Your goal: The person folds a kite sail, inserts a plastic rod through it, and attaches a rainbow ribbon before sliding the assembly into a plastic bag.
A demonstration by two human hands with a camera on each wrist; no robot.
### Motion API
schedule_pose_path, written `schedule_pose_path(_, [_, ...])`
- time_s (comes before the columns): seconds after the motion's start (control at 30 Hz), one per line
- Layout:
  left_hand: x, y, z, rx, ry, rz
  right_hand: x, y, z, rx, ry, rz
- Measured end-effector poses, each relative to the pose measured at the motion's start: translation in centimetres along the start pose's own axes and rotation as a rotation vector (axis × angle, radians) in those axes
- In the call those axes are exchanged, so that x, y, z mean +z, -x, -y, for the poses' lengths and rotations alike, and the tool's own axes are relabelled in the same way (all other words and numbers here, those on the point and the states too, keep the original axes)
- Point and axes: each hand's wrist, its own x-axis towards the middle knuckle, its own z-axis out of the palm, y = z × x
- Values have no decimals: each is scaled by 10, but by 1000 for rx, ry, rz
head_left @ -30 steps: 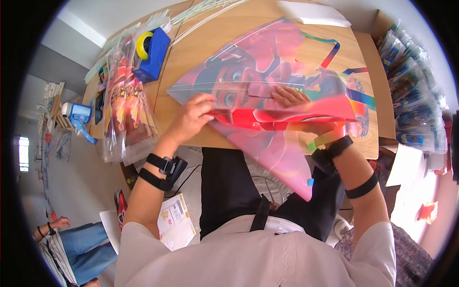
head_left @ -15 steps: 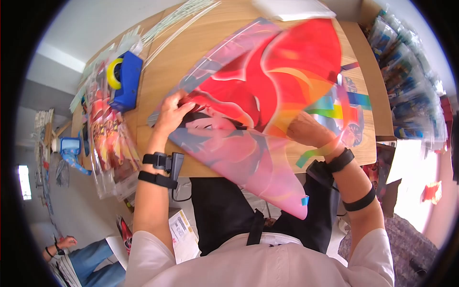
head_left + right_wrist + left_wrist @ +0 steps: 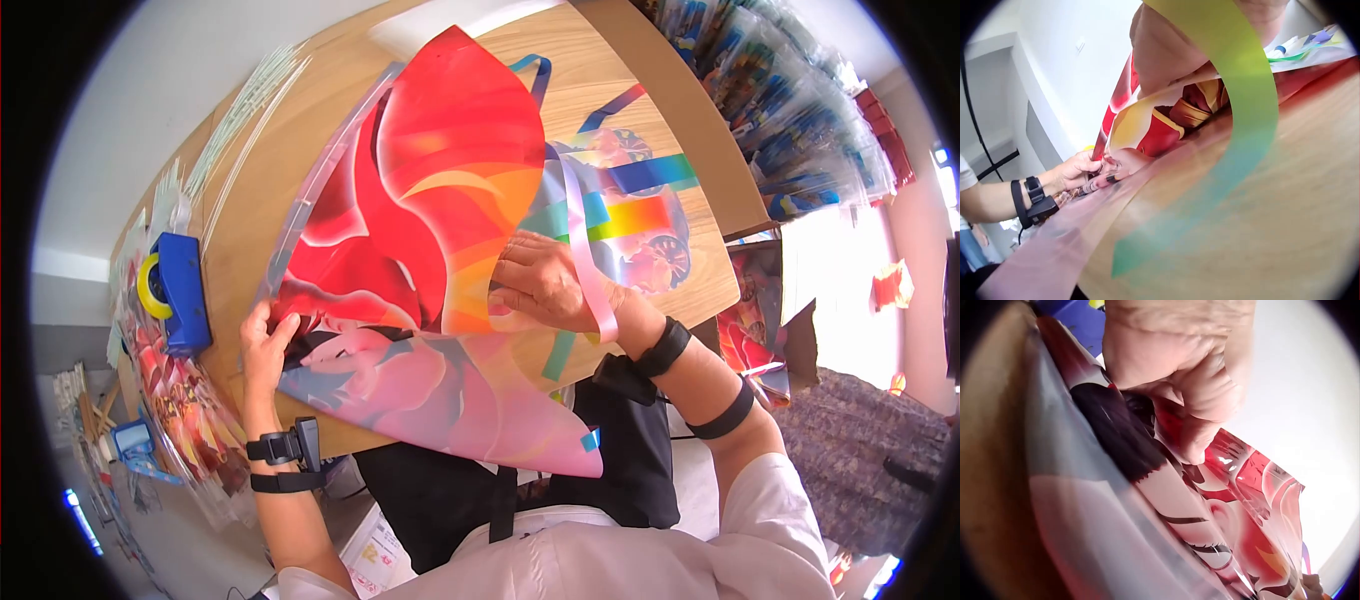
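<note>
A large kite of thin printed film [image 3: 455, 120] lies folded over itself on the table, its bright red and orange face uppermost and its paler pink side [image 3: 470, 420] hanging past the near edge. My left hand [image 3: 264, 345] pinches the fold at its left end; in the left wrist view the thumb and fingers [image 3: 1200, 394] press into the crumpled film. Over at the right side of the red part, my right hand [image 3: 545, 280] grips the film with curled fingers, the fingertips partly hidden. A pale pink ribbon [image 3: 583, 240] drapes across that hand's wrist.
More film with rainbow ribbons [image 3: 650, 175] lies at the table's right. A blue tape dispenser [image 3: 183, 295] and bagged printed pieces [image 3: 180, 400] are along the left edge. Thin white rods [image 3: 245, 105] lie at the back left. A carton of bagged goods [image 3: 790, 110] stands beyond the right edge.
The red part has been lifted and turned over toward the far left, now spread upward. Both hands have moved left in view as the head view turned; the right hand went from lying flat to gripping.
</note>
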Motion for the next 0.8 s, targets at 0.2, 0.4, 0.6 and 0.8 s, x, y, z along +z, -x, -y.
schedule_pose_path(0.2, [-2,1,4,-45,199,10,7,18,6,166,371,-121])
schedule_pose_path(0.4, [-5,0,4,-71,269,51,-14,44,-13,28,294,-109])
schedule_pose_path(0.6, [-9,-1,8,-85,260,72,-84,85,-28,209,69,-75])
schedule_pose_path(0.8, [-11,0,4,-89,255,87,-112,111,-54,388,-12,-138])
